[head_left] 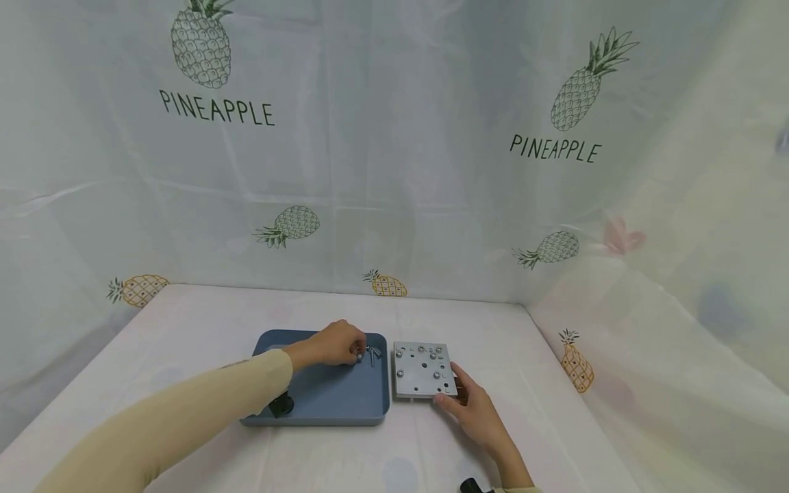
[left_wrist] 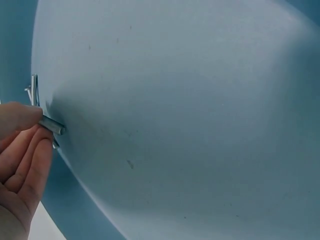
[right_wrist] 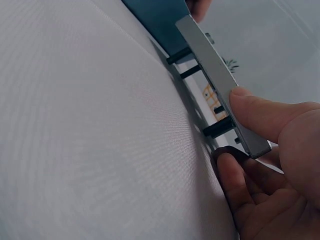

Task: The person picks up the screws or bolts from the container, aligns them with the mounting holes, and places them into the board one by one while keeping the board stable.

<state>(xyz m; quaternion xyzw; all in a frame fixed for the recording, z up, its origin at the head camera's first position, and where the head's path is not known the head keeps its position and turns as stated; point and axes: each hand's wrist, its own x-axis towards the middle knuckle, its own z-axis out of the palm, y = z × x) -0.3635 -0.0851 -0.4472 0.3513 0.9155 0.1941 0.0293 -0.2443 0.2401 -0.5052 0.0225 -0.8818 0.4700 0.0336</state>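
Observation:
My left hand (head_left: 337,344) reaches over the right part of a blue tray (head_left: 333,421) and pinches a small silver screw (left_wrist: 53,125) between thumb and fingertips. Several more screws (head_left: 373,353) lie beside those fingertips, near the tray's right wall. To the right of the tray is a square metal plate (head_left: 409,380) with holes and several screw heads on top. In the right wrist view, dark screw shanks (right_wrist: 218,128) stick out under the plate. My right hand (head_left: 476,411) grips its near right corner, thumb against the edge and fingers reaching underneath.
A white cloth (head_left: 320,459) covers the table. Behind and to the right hangs a pale curtain (head_left: 401,157) printed with pineapples. Black wrist camera mounts (head_left: 281,405) show on both arms, the left one over the tray's near left part.

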